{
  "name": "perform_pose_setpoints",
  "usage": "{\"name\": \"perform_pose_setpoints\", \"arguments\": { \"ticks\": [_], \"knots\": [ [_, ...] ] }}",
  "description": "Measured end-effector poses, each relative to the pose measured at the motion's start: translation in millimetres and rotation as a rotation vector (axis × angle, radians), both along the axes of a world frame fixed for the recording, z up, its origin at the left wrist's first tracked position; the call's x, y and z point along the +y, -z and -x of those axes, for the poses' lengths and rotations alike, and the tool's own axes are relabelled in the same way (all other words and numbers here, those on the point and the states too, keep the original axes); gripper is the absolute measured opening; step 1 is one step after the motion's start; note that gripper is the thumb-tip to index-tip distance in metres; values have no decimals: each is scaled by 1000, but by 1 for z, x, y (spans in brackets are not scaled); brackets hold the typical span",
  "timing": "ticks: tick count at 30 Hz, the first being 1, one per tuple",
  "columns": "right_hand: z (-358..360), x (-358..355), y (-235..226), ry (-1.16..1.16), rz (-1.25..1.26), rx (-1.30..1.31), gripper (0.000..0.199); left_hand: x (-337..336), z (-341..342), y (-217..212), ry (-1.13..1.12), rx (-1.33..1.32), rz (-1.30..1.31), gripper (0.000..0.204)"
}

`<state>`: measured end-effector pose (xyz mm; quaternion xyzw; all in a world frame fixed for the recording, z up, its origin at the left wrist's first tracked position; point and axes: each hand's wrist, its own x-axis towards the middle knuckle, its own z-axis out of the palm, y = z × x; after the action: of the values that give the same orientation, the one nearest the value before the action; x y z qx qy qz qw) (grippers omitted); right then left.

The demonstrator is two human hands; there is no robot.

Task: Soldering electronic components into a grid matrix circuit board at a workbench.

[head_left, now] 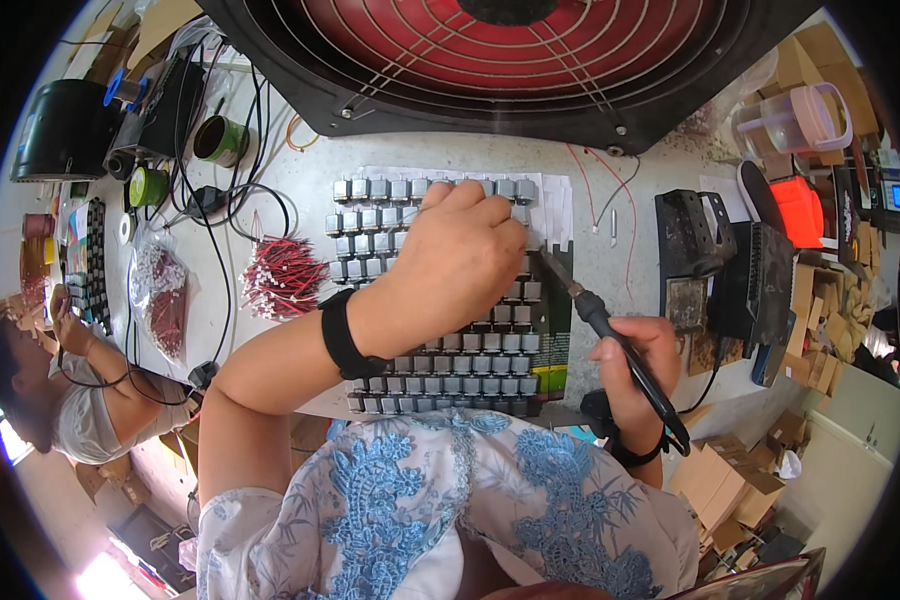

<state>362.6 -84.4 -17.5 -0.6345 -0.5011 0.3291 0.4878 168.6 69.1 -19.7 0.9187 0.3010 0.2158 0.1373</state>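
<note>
Rows of small silver block-shaped metal parts cover a board on the worktable in front of me. My left hand is over the upper rows, its fingers curled and closed near the parts. What it pinches, if anything, is hidden. In my right hand is a soldering iron with a dark handle, gripped like a pen. Its metal tip points up and left to the right edge of the rows, close beside my left hand. White paper strips lie under the right side of the rows.
A large black-framed fan stands at the far edge. Left are a bundle of red wires, a plastic bag, an open tin and black cables. A dark metal holder stands right. Another person sits at the left.
</note>
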Motion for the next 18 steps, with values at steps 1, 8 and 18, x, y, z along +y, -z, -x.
{"name": "perform_pose_setpoints", "arguments": {
  "ticks": [1,8,18],
  "knots": [
    [0,0,-1,16,-6,17,21,1,3,-1,-17,-12,-4,11],
    [3,2,1,-49,-9,20,21,5,21,-3,-71,-88,13,15],
    [9,8,-3,-60,9,7,22,6,27,-5,-83,-103,50,15]
  ]
}}
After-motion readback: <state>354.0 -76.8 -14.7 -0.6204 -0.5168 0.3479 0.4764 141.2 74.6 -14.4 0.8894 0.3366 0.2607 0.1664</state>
